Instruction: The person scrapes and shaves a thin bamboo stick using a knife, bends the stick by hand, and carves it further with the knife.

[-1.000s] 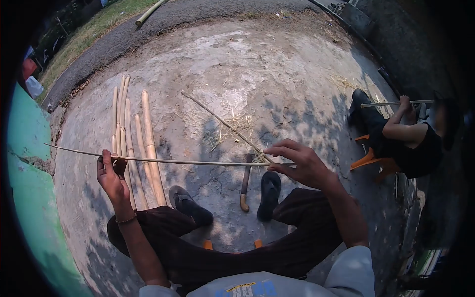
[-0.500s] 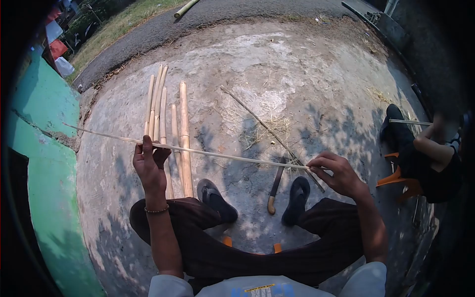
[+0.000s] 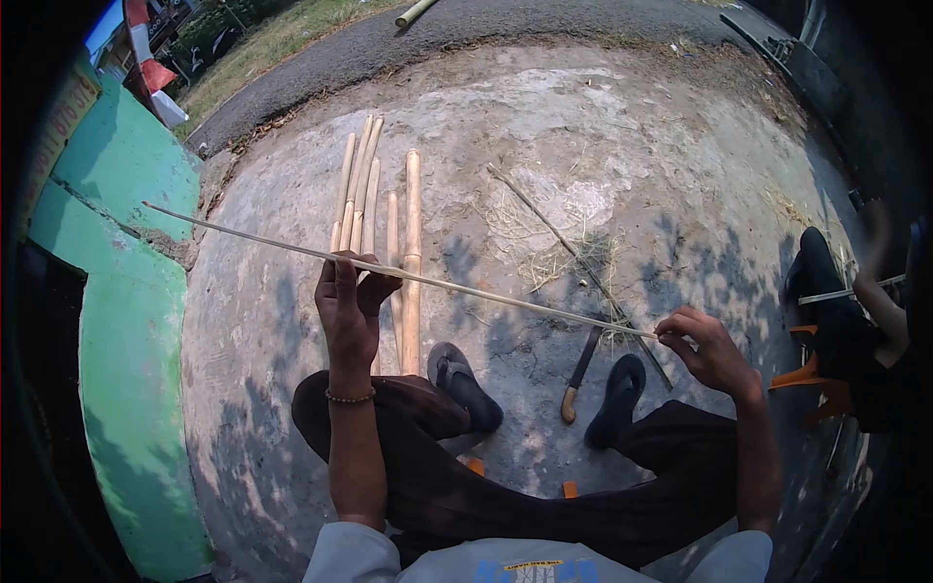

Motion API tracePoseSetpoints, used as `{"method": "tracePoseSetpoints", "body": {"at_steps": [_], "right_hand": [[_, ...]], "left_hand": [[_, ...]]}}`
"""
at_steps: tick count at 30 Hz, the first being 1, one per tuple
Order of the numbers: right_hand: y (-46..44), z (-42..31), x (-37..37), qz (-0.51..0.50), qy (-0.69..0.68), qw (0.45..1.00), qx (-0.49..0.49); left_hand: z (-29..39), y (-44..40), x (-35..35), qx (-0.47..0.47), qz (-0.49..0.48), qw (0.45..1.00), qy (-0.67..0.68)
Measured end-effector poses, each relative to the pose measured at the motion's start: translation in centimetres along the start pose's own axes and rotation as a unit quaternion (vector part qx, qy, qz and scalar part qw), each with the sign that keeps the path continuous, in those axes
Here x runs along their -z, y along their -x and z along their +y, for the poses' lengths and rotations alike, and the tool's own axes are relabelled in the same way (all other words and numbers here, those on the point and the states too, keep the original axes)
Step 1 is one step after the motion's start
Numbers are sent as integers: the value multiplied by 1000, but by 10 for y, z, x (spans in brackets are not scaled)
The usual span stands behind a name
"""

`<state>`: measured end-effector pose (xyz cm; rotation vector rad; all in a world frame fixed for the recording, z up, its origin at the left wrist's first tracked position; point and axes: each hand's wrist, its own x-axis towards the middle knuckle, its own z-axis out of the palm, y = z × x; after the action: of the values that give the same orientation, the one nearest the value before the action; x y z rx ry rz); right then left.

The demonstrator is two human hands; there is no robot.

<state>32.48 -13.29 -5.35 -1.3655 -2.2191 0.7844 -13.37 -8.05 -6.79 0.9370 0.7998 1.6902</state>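
A long, thin bamboo strip stretches across in front of me, its far left tip higher than its right end. My left hand is closed round it partway along, thumb and fingers pinching it. At the right end, my right hand pinches the strip between thumb and fingers. Below the strip, on the ground between my feet, lies a machete with a wooden handle. Several bamboo poles lie on the concrete beyond my left hand, partly hidden by it.
A thin dark stick lies among pale shavings. On the right, another person sits by an orange stool with a strip. A green wall stands at the left. A green bamboo pole lies on the road.
The view has shifted left, so the ground things appear further right. Both hands still hold the strip, which now slopes down more toward the right. The other person's arm has moved.
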Motion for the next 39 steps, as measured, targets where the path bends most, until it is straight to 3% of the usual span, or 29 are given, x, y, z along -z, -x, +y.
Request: {"method": "tracePoseSetpoints", "body": {"at_steps": [20, 32, 34, 36, 39], "right_hand": [[1, 2, -1, -15, 39, 999, 9], [1, 7, -3, -47, -10, 999, -21], [2, 13, -9, -38, 57, 998, 15], [-5, 21, -24, 62, 114, 991, 42], [-33, 71, -31, 115, 142, 983, -10]], "left_hand": [[-2, 3, -4, -20, -13, 997, -71], [-6, 3, -2, -26, -20, 993, -115], [-5, 4, -6, -33, -2, 993, -114], [-2, 1, -7, -61, -11, 987, -145], [5, -4, -2, -132, 26, 965, -226]]}}
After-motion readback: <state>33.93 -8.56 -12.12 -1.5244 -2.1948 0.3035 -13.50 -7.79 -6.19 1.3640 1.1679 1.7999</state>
